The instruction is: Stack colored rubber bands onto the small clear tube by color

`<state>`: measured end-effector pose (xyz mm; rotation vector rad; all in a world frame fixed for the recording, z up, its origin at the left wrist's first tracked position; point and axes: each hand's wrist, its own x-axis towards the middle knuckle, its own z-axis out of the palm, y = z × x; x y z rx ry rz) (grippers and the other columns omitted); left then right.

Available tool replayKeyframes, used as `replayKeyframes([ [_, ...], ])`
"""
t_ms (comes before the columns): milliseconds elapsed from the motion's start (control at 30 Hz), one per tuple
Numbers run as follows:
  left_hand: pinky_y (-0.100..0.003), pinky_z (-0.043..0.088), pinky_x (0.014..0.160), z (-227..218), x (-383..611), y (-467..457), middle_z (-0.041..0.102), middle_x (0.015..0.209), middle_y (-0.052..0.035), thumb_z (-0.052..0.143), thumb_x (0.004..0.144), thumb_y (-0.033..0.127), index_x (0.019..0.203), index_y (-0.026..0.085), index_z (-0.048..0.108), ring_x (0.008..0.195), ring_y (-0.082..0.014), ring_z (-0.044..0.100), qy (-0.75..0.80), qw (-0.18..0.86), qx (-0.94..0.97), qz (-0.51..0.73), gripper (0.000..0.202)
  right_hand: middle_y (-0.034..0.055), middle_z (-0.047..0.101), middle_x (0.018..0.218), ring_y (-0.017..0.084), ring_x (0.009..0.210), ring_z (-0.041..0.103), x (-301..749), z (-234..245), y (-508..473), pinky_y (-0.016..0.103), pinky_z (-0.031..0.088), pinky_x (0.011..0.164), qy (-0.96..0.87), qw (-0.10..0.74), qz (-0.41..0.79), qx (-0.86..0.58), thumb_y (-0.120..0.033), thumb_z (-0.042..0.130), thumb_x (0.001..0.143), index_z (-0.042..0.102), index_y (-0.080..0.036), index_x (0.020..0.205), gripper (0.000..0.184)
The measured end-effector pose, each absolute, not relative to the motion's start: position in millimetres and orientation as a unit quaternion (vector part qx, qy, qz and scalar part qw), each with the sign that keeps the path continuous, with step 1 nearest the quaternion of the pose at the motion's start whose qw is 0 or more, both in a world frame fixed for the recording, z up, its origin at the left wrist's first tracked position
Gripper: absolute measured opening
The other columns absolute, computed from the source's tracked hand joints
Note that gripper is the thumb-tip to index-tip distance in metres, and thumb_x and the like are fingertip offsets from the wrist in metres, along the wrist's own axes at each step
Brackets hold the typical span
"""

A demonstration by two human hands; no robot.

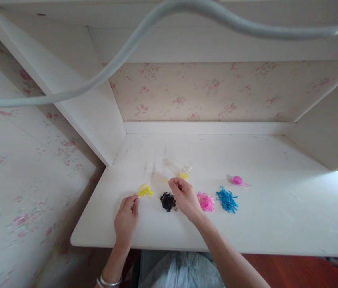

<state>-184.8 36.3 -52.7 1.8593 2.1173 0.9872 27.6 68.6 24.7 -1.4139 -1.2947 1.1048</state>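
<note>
Four colours of small rubber bands lie in loose piles on the white desk (271, 224): yellow bands (145, 191), black bands (168, 202), pink bands (206, 202) and blue bands (227, 200). My left hand (127, 215) rests at the near left edge of the yellow pile, thumb and forefinger pinched on a yellow band there. Above the black pile, my right hand (187, 198) is closed, with a bit of yellow band (165, 181) showing at its fingertips. Just beyond it sits a small clear container (188, 165) with more yellow bands (183, 175) beside or inside it.
A pink egg-shaped thing (237, 180) with a thin pink loop lies behind the blue pile. White side panels (97, 116) and a flowered back wall (193, 90) enclose the desk. A pale cable (133, 46) crosses the upper view close to the camera.
</note>
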Motion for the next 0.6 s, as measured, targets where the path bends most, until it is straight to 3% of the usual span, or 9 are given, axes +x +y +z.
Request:
replayKeyframes([
  [233,-0.031,0.049,0.076,-49,-185,36,0.065,0.098,-0.0066,0.038,0.091,0.041,0.096,0.019,0.062,0.085,-0.0181,0.062,0.691,0.092,0.621,0.358,0.032,-0.0003,0.055,0.068,0.012,0.059,0.044,65,49,85,0.022,0.032,0.053,-0.456,0.539,0.368,-0.605,-0.049,0.051,0.082,0.063,-0.016,0.088,0.036],
  [367,-0.030,0.049,0.076,-48,-186,37,0.064,0.101,-0.0082,0.039,0.091,0.040,0.100,0.018,0.062,0.089,-0.0183,0.061,0.691,0.101,0.610,0.374,0.033,0.0018,0.058,0.070,0.013,0.061,0.047,79,46,96,0.022,0.034,0.054,-0.444,0.543,0.334,-0.630,-0.048,0.053,0.079,0.064,-0.015,0.088,0.037],
  [533,-0.029,0.049,0.069,-44,-186,36,0.065,0.099,-0.0079,0.041,0.089,0.041,0.100,0.017,0.062,0.076,-0.0164,0.061,0.716,0.110,0.581,0.371,0.034,0.0018,0.059,0.069,0.011,0.057,0.044,82,39,100,0.022,0.031,0.050,-0.444,0.531,0.323,-0.645,-0.051,0.053,0.079,0.066,-0.014,0.090,0.041],
  [600,-0.028,0.048,0.064,-41,-184,35,0.067,0.089,-0.0055,0.043,0.087,0.044,0.099,0.017,0.062,0.065,-0.0149,0.060,0.733,0.121,0.562,0.362,0.035,0.0016,0.058,0.069,0.011,0.057,0.044,83,38,101,0.022,0.031,0.050,-0.444,0.530,0.321,-0.647,-0.051,0.053,0.079,0.067,-0.014,0.090,0.041],
])
